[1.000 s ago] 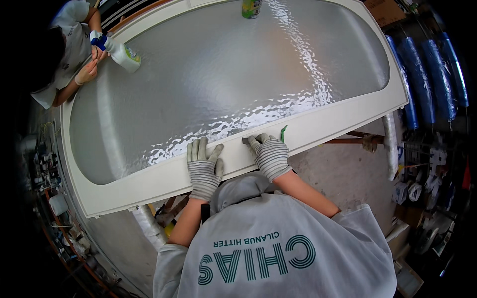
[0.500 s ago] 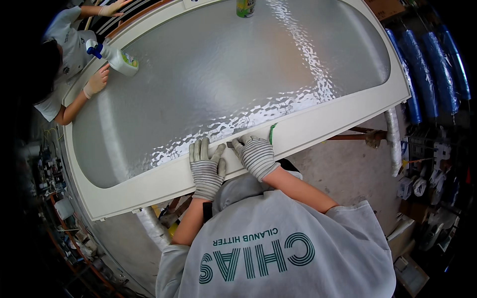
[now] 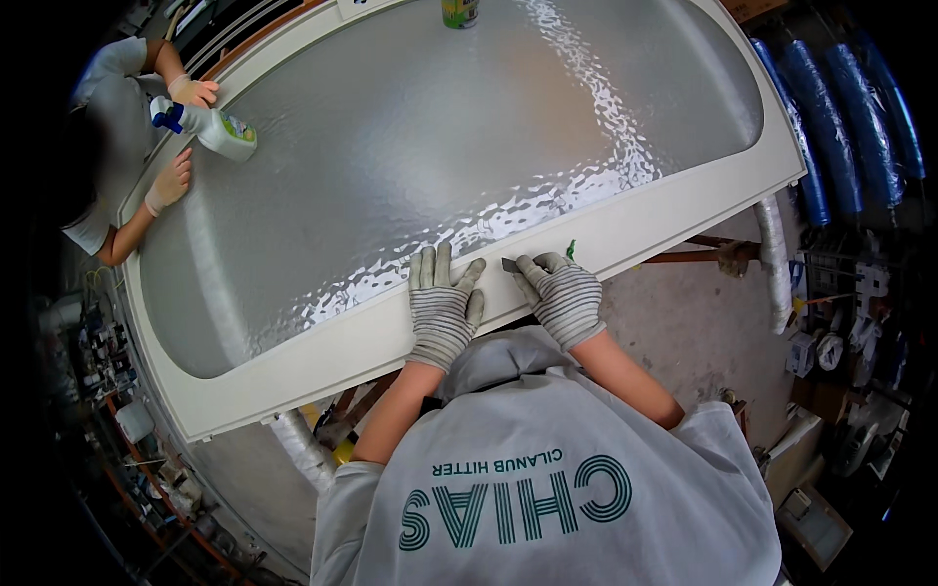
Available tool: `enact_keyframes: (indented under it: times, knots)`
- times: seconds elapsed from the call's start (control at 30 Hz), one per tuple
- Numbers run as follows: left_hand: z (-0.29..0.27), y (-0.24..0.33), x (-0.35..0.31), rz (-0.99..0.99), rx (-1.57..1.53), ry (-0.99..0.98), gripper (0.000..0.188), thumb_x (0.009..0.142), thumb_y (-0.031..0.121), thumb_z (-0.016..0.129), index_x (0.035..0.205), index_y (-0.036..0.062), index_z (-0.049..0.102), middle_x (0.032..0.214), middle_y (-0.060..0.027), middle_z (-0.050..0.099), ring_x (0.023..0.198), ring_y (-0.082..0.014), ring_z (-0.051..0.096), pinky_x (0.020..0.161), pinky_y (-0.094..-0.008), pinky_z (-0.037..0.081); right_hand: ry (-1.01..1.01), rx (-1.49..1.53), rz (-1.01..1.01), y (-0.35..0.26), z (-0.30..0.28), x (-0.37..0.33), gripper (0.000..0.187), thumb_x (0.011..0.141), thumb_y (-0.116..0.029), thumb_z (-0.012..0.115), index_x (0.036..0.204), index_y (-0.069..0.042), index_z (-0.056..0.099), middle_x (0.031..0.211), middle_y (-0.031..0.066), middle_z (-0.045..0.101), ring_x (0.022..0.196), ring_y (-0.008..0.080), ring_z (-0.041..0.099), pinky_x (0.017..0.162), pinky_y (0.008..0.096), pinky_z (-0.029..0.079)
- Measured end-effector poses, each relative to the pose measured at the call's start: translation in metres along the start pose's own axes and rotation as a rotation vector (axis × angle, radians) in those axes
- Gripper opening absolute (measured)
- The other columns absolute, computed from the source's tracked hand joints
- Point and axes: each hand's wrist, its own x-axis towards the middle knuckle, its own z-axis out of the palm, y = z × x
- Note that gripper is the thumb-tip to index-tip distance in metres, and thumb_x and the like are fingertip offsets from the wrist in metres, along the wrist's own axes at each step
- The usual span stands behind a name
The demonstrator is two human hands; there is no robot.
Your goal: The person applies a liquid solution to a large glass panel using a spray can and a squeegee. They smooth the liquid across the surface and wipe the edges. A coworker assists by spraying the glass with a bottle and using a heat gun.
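Observation:
A white-framed panel [image 3: 684,210] with a large pane of rippled glass [image 3: 391,166] lies flat before me. My left hand [image 3: 442,305], in a grey striped work glove, rests open on the near frame rail, fingertips reaching the glass edge. Just to its right, my gloved right hand [image 3: 562,295] pinches a small dark flat blade [image 3: 510,265] whose tip points left over the rail. A bit of green strip [image 3: 571,250] shows beside the right fingers; whether they touch it is unclear.
At the far left a co-worker's gloved hands [image 3: 172,180] are at the panel's edge. A white spray bottle with a blue head [image 3: 227,135] lies on the glass there. A green container [image 3: 459,12] stands at the far side. Blue-wrapped rolls [image 3: 816,122] hang at right; wrapped supports [image 3: 774,259] hold the panel.
Both my hands have shifted right along the near rail, and the blade now shows more plainly. Less of the green strip is visible. The co-worker's farther hand has come down beside the spray bottle.

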Motion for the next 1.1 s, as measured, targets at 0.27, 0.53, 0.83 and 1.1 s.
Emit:
enact_keyframes:
  times: [0.27,0.53,0.83,1.1]
  knots:
    - [-0.016,-0.015,-0.033,-0.124,0.089,0.045,0.045,0.083,0.027,0.059,0.126,0.0145,0.062,0.143,-0.0264,0.04,0.131,-0.046,0.035,0.114,-0.0574,0.02,-0.008,0.124,-0.086,-0.006,0.013,-0.005,0.024,0.085,-0.028,0.065,0.105,-0.015,0.07,0.088,0.0059,0.065,0.077,0.0255,0.065,0.063,0.0393,0.053]
    - [-0.022,-0.021,-0.051,-0.011,-0.044,0.289,0.041,0.08,0.014,0.061,0.121,0.0066,0.059,0.129,-0.0217,0.051,0.125,-0.0419,0.043,0.109,-0.0577,0.029,-0.05,0.104,-0.149,-0.017,0.037,0.021,0.022,0.087,-0.029,0.062,0.099,-0.013,0.07,0.09,0.008,0.066,0.083,0.0263,0.065,0.068,0.0423,0.053]
    - [-0.015,-0.027,-0.053,-0.085,-0.098,0.359,0.04,0.082,0.013,0.06,0.121,0.0047,0.057,0.125,-0.0193,0.053,0.122,-0.0388,0.046,0.109,-0.056,0.031,-0.115,0.12,-0.152,-0.023,0.027,0.016,0.024,0.089,-0.028,0.061,0.107,-0.014,0.07,0.094,0.0078,0.067,0.084,0.0254,0.065,0.07,0.0397,0.053]
    - [-0.016,-0.026,-0.051,-0.039,-0.086,0.369,0.034,0.08,0.009,0.061,0.114,0.0048,0.059,0.121,-0.0171,0.056,0.118,-0.0373,0.048,0.107,-0.0544,0.034,-0.171,0.13,-0.133,-0.042,0.05,0.016,0.027,0.091,-0.022,0.057,0.114,-0.012,0.067,0.103,0.0109,0.067,0.09,0.0302,0.066,0.075,0.0411,0.055]
